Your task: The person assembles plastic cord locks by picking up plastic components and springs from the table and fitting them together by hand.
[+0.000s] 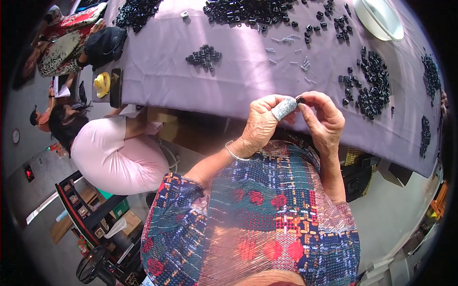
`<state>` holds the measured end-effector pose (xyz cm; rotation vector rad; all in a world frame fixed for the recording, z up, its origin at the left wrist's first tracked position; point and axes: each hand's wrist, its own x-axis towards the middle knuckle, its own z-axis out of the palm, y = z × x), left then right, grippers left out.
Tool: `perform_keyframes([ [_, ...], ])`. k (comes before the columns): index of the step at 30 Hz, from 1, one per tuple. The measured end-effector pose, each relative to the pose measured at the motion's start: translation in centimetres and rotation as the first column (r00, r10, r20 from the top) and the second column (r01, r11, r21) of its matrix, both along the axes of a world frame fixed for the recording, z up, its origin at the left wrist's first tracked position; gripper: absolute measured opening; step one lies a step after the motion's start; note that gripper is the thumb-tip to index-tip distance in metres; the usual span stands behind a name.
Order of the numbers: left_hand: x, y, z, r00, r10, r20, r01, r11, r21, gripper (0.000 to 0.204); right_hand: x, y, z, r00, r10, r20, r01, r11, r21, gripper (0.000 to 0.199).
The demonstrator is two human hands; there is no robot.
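One round white plastic bowl (381, 20) sits far right on the purple cloth-covered desk (152, 62). Thin silver metal springs (306, 64) and uncountable black plastic heaps (374, 78) surround the middle. Near, the right hand (327, 120) pinches one small black piece (300, 99); whether the left hand's (260, 121) grip grasps it, I cannot tell.

Bright glare streaks the mauve tabletop (157, 71) from its far side; haze softens the patterned shirt (238, 205); fisheye distortion bends outer edges toward black corners.
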<state>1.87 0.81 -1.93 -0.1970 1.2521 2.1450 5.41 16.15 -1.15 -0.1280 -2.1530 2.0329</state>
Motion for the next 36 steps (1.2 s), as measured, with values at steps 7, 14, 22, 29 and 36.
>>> perform_keyframes([
  [7,-0.3,0.4,0.5,0.987,-0.017,0.162,-0.011,0.986,0.165,0.022,0.0,-0.3,-0.2,0.999,0.016,-0.039,-0.009,0.987,0.161,0.034],
  [14,-0.7,0.0,0.3,0.94,-0.117,0.321,0.039,0.97,0.241,0.025,-0.1,0.4,-0.4,0.996,0.083,-0.041,-0.072,0.971,0.227,0.036],
  [22,-1.1,-0.7,0.3,0.919,-0.196,0.343,0.12,0.966,0.231,0.025,-0.2,0.2,0.0,0.995,0.091,-0.038,-0.084,0.986,0.145,0.033],
  [29,-0.8,-0.8,0.1,0.932,-0.193,0.308,0.122,0.964,0.235,0.023,-0.4,0.3,0.1,0.986,0.096,-0.133,-0.048,0.946,0.322,0.033],
  [36,-0.6,-0.9,0.9,0.979,-0.124,0.163,0.111,0.99,0.085,0.023,-0.7,0.1,0.2,0.972,0.09,-0.217,-0.002,0.926,0.378,0.03],
])
